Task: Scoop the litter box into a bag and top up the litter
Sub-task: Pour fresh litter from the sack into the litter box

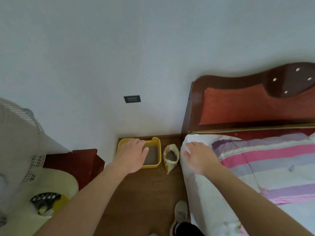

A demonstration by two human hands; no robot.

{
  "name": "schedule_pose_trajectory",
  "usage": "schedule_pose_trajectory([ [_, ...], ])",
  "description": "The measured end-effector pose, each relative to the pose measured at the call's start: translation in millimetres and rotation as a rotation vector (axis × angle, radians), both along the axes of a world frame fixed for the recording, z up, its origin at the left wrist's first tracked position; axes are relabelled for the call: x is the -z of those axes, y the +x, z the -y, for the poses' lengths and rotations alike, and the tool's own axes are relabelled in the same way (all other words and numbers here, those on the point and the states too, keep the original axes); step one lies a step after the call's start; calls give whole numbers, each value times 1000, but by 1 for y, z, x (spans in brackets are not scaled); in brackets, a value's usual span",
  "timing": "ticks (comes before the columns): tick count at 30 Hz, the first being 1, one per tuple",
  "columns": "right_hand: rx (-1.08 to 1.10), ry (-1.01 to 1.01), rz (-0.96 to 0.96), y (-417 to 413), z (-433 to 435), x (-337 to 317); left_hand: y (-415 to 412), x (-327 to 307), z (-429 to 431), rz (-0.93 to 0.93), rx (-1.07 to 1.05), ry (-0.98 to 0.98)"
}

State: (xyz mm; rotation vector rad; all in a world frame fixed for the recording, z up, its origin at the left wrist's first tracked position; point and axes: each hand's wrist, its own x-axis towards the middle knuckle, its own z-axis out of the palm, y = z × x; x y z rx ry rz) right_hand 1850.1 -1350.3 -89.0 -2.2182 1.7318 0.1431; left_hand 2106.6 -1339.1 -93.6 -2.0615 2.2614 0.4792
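Note:
A yellow litter box (158,150) with grey litter stands on the wooden floor against the wall. Right of it an open litter bag (171,157), cream and yellow, stands with grey litter showing in its mouth. My left hand (131,155) is stretched out palm down, fingers apart, in front of the box's left half and hiding it. My right hand (198,157) is also stretched out palm down with fingers apart, in front of the mattress edge, right of the bag. Neither hand holds anything. No scoop is visible.
A bed (255,167) with a striped sheet and red-brown headboard fills the right. A dark wooden nightstand (75,164) and a white standing fan (25,159) stand at the left. My shoe (180,217) is on the floor by the bed. A wall socket (132,99) is above the box.

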Motion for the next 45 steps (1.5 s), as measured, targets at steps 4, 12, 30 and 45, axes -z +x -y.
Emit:
schedule_pose_trajectory([
  [4, -25, 19, 13, -2, 53, 20, -1, 16, 44, 19, -36, -1],
  [12, -79, 63, -17, 1, 135, 55, 5, 54, 118, 44, -68, 13],
  [30, 66, 88, 22, 46, 190, 296, 29, 281, 199, 19, 84, 38],
  [45, 47, 66, 25, 53, 254, 654, 2, 635, 235, -54, 195, 7],
])
